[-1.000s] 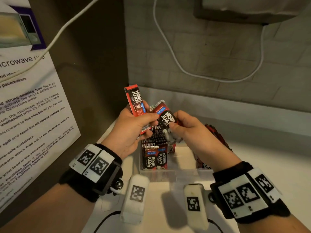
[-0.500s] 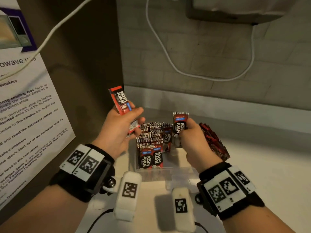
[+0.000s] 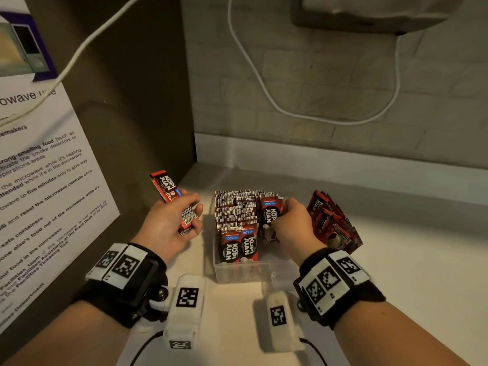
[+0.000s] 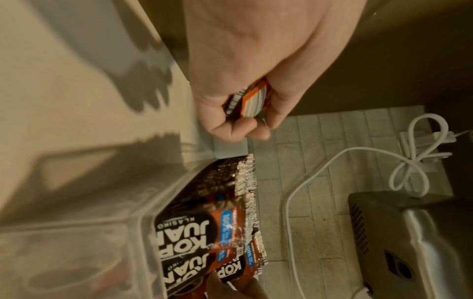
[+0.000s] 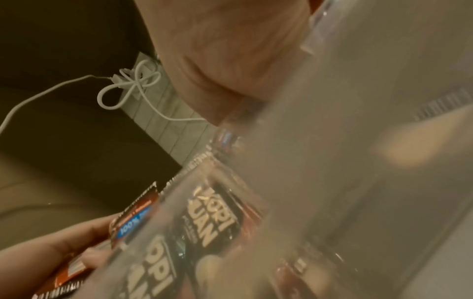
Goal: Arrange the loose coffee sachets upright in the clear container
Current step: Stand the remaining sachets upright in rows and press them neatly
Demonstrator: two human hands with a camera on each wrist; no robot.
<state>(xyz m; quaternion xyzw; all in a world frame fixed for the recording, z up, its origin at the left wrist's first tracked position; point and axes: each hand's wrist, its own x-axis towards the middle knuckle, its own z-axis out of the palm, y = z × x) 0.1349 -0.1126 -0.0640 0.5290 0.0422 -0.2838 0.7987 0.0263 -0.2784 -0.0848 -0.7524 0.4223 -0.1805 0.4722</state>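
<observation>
A clear container (image 3: 237, 273) stands on the counter, packed on its left side with upright red-and-black coffee sachets (image 3: 235, 207). My right hand (image 3: 286, 220) reaches into its right side and pinches one sachet (image 3: 270, 212), held upright among the others. My left hand (image 3: 182, 215) hovers left of the container and grips a small bundle of sachets (image 3: 170, 192), seen edge-on as the bundle (image 4: 252, 99) in the left wrist view. The container wall (image 5: 332, 161) fills the blurred right wrist view. A loose pile of sachets (image 3: 331, 220) lies right of the container.
A dark cabinet side with a printed notice (image 3: 39, 186) rises close on the left. The tiled wall (image 3: 330, 88) carries a white cable (image 3: 264, 83), under an appliance (image 3: 369, 11). Bare white counter (image 3: 409, 273) stretches to the right.
My right hand took one sachet away from the left hand's bundle and lowered it into the container's right side. My left hand moved left and down with its sachets.
</observation>
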